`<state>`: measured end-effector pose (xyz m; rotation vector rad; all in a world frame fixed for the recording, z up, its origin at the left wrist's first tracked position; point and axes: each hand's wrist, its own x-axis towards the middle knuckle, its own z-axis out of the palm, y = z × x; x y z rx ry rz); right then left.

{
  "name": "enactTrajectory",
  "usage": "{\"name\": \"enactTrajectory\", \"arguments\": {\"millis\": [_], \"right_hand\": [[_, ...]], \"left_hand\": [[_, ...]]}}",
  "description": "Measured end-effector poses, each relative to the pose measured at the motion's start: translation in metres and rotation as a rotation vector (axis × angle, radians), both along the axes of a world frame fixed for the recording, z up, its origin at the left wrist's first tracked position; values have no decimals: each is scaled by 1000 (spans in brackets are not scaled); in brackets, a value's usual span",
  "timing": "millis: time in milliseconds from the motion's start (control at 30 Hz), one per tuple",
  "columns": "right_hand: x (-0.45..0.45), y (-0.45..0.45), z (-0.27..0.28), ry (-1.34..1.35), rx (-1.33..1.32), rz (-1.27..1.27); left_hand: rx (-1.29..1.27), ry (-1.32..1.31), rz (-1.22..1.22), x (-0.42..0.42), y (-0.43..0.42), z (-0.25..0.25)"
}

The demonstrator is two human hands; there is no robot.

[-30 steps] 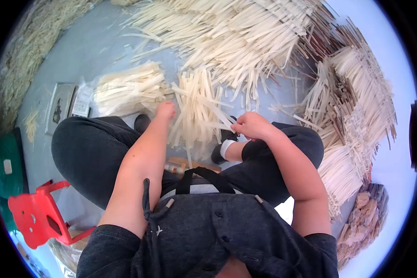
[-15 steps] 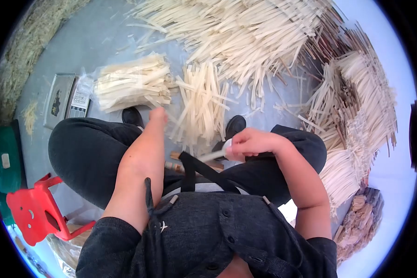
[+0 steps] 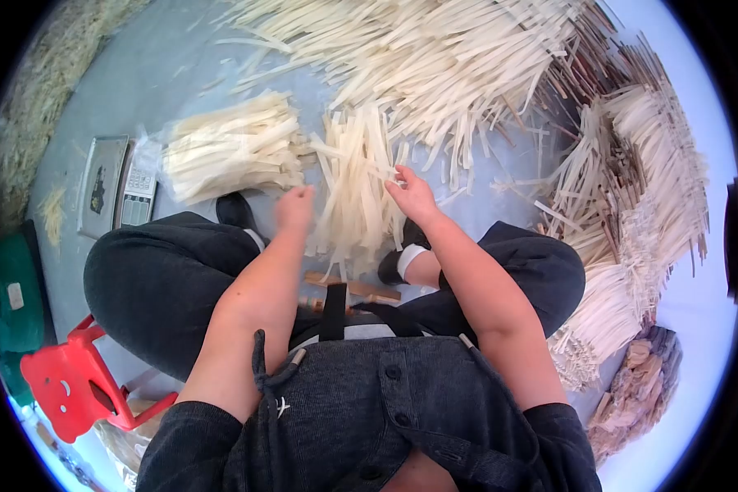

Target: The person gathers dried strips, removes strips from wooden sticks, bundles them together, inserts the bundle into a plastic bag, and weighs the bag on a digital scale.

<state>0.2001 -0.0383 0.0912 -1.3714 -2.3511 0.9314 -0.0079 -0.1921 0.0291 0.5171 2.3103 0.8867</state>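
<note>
A loose pile of pale, flat strips (image 3: 357,176) lies on the floor between my feet. My right hand (image 3: 414,197) reaches to the pile's right edge with thumb and fingers apart, and no strip shows in its grasp. To the left of the pile, my left hand (image 3: 293,209) is blurred, its fingers curled closed. Whether anything is in it is hidden. Just beyond it lies a bundle of the same strips (image 3: 234,148) in a clear plastic bag.
A flat digital scale (image 3: 107,184) sits at left. Large heaps of strips (image 3: 443,57) spread across the back and right. A red plastic chair (image 3: 61,385) stands at lower left, near a green object (image 3: 12,287). Wooden pieces (image 3: 353,287) lie close to my lap.
My right hand has moved forward from near my right knee to the pile, and the pale strip it held is gone from it. My left hand has shifted slightly right.
</note>
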Motion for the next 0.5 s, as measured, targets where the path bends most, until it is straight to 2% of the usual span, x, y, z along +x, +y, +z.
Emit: {"name": "enactTrajectory", "arguments": {"millis": [33, 100, 233, 300, 333, 400, 500], "right_hand": [[1, -5, -1, 8, -5, 3], [6, -11, 5, -26, -190, 52], [-2, -28, 43, -55, -336, 196], [-9, -40, 57, -22, -387, 259], [-11, -44, 60, -22, -385, 258], [-15, -48, 63, -179, -417, 341], [-26, -61, 58, -230, -333, 366]], "left_hand": [[62, 79, -55, 7, 3, 15], [253, 312, -224, 18, 11, 41], [294, 347, -387, 26, 34, 90], [48, 287, -582, 19, 44, 100], [50, 288, -582, 18, 44, 108], [82, 191, -339, 16, 46, 118], [106, 137, -220, 6, 54, 110]]}}
